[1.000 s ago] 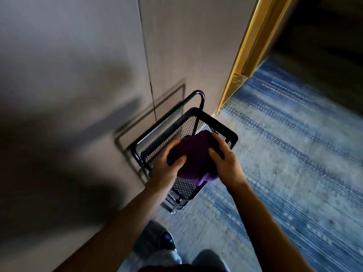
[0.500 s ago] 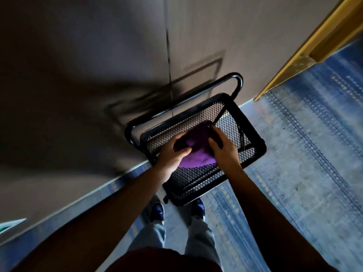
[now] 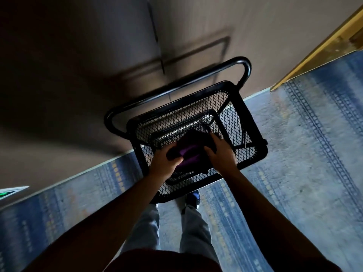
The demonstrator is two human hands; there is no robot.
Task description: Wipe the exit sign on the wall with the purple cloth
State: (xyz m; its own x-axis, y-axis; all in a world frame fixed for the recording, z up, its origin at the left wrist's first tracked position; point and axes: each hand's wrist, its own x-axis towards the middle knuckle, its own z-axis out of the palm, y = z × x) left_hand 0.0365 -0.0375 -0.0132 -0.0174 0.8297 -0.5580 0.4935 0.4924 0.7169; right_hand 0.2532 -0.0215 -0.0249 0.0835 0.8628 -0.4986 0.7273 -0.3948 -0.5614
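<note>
Both hands reach down into a black mesh cart that stands against a grey-brown wall, and between them they hold the purple cloth. The left hand is curled shut on the cloth's left end, thumb lying across the top of the bunched fabric, while the right hand clamps the right end, its fingers folded over the dark upper edge. The cloth is crumpled and mostly in shadow (only a streak at its middle reads as bright purple), and it sits low inside the cart's top basket, over a smaller mesh tray seen through the mesh deeper inside the cart; whether it touches the mesh I cannot tell. The cart's tubular handle curves along its far side, close to the wall, and casts a rectangular shadow on it. A vertical seam runs down the wall above the handle. To the far right a yellow door frame meets the floor. The floor is a blue and grey patterned carpet, running left and right along the foot of the wall. Near the bottom, the person's light trouser legs and a dark blue shoe show directly under the cart's near edge. At the far left edge, low on the wall, a sliver of a white-framed panel with green in it pokes into view, too cropped to read.
</note>
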